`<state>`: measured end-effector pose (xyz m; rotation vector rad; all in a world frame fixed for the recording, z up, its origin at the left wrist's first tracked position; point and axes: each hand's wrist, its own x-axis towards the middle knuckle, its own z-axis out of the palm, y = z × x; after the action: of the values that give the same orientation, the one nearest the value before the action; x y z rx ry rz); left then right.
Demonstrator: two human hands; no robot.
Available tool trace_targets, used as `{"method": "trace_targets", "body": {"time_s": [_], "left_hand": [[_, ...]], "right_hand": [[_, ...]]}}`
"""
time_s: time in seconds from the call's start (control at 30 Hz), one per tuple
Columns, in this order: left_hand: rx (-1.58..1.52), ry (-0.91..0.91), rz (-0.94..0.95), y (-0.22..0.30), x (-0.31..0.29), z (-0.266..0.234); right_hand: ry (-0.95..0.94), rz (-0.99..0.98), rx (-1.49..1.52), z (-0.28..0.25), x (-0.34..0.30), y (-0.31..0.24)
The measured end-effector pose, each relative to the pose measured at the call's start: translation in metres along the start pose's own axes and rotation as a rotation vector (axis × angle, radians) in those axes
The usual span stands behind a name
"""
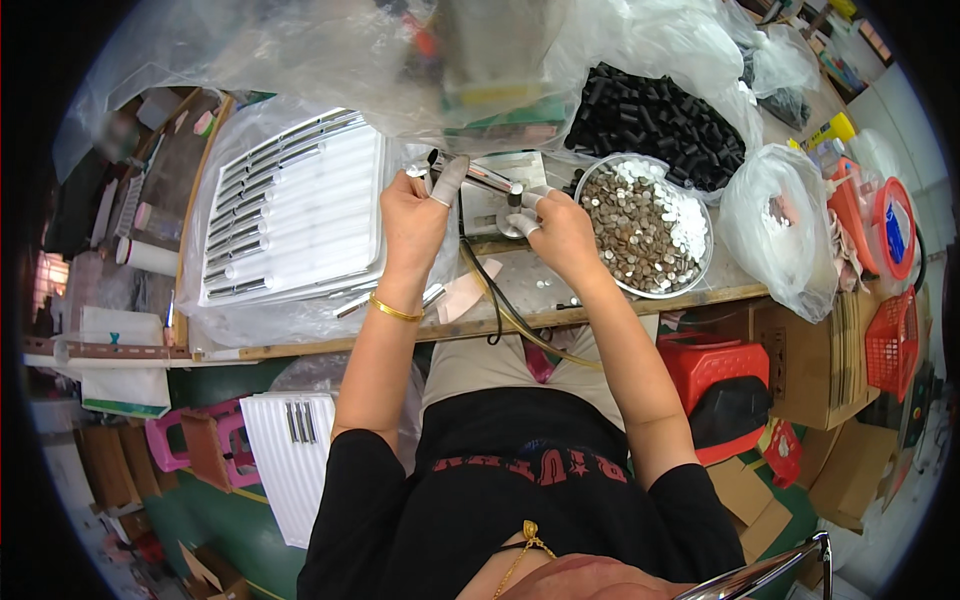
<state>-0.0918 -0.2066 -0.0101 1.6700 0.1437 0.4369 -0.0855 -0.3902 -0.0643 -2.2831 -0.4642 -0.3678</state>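
Note:
My left hand (418, 215), its fingertips in pale finger covers, is closed round a shiny metal tube (482, 174) that slants over the bench. A black piece (433, 158) shows at the tube's left end. Close to the other end stands a short dark cylinder (515, 196) with a bright top, above a round metal base. My right hand (562, 232) has its covered fingertips bent together beside this cylinder. What they pinch, if anything, is hidden. Right of that hand, a clear round tub (700, 255) holds many small brown and white discs (640, 225).
Several shiny tubes lie in a stack of white ribbed trays (330, 215) on the left. Black sleeves (650, 120) fill a plastic bag at the back right. Dark cords (493, 300) hang over the bench's front edge. A red stool (715, 380) stands below, right.

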Motion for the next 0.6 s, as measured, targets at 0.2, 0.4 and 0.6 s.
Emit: {"method": "trace_targets", "body": {"time_s": [0.2,0.4,0.6], "left_hand": [[-0.081,0.017,-0.037,0.006,-0.005,0.002],[-0.120,0.048,-0.025,0.006,-0.012,-0.001],[-0.096,0.026,0.073,0.009,-0.018,0.003]], "right_hand": [[-0.048,0.061,0.023,-0.007,-0.001,-0.002],[0.205,0.032,0.177,-0.013,-0.001,-0.015],[0.282,-0.073,0.175,-0.015,0.002,-0.024]]}}
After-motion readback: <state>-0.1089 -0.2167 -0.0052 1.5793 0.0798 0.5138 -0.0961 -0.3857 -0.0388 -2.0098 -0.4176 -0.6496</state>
